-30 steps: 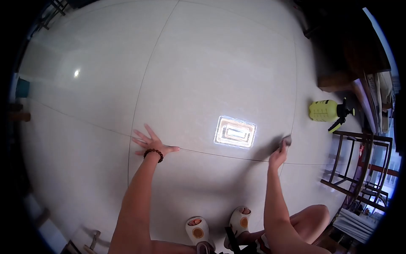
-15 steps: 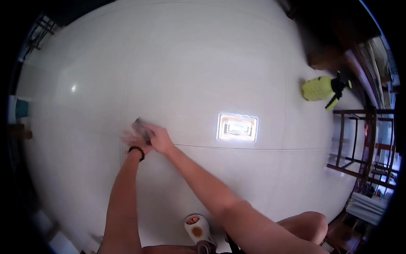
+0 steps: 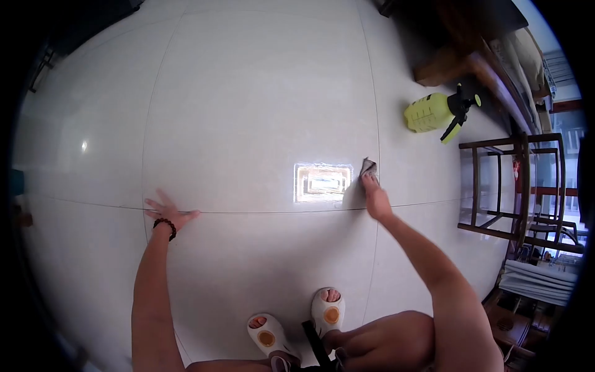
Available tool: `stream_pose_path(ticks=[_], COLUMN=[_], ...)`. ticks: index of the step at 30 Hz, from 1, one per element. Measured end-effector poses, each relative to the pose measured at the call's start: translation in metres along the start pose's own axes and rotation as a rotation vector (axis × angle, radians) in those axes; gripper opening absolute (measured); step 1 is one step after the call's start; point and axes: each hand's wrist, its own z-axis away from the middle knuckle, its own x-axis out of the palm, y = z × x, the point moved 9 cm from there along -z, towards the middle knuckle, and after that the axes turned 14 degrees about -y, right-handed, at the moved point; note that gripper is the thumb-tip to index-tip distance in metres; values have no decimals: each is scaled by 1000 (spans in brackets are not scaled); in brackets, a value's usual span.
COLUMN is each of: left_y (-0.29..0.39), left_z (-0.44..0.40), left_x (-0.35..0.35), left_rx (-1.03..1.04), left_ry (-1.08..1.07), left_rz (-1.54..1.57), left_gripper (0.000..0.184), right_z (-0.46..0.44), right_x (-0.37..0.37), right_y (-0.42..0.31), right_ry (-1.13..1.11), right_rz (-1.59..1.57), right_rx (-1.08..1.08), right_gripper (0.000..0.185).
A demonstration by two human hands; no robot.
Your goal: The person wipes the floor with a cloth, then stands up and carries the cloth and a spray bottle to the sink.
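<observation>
My left hand [image 3: 168, 214] rests on the pale tiled floor [image 3: 260, 111], fingers spread and holding nothing, with a dark beaded bracelet at the wrist. Farther right, my right hand [image 3: 375, 197] presses a grey-brown cloth [image 3: 369, 168] to the floor, close to a tile joint. The cloth sticks out past the fingertips; its rest is hidden under them. A bright rectangular reflection [image 3: 323, 183] shines on the tiles just left of the cloth.
A yellow-green spray bottle [image 3: 427, 113] with a black pump head stands at the upper right. Below it is a dark wooden stool frame [image 3: 524, 186]. Folded grey material [image 3: 536, 282] lies at the lower right. My slippered feet [image 3: 328, 312] are at the bottom.
My right hand crossed left with the cloth to beside my left hand, then came back right. My left hand stays spread on the floor. The view has shifted, bringing the bottle higher and farther left.
</observation>
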Motion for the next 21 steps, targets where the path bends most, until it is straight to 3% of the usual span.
stream_pose_path(ticks=[2,4,7,10,15,18,21], left_y=[-5,-8,-6,-9,47,50,48], left_z=[-9,-10,-7,-15,35,5,-8], left_x=[-1,-1,-7,-6,-31,-30,-28], left_rx=[-25,-31,-17,-25,201,386,355], left_ry=[47,51,83,162,360,295,304], left_rz=[-47,-37,7,81,-120,-79,-95], left_gripper=[168,168,169,169,157,158,160], right_z=[26,36,44,24,-68,-90,-84], right_x=[36,54,57,28,-19,-29,-30], right_y=[-16,-42,-75,-51,19,28,28], right_ry=[-1,119,82,148,218,207,231], right_rz=[39,39,-73,-37,57,37,84], right_rx=[-32,-35,-54,-86,-34,67,63], right_gripper=[68,70,69,68,67,69,67])
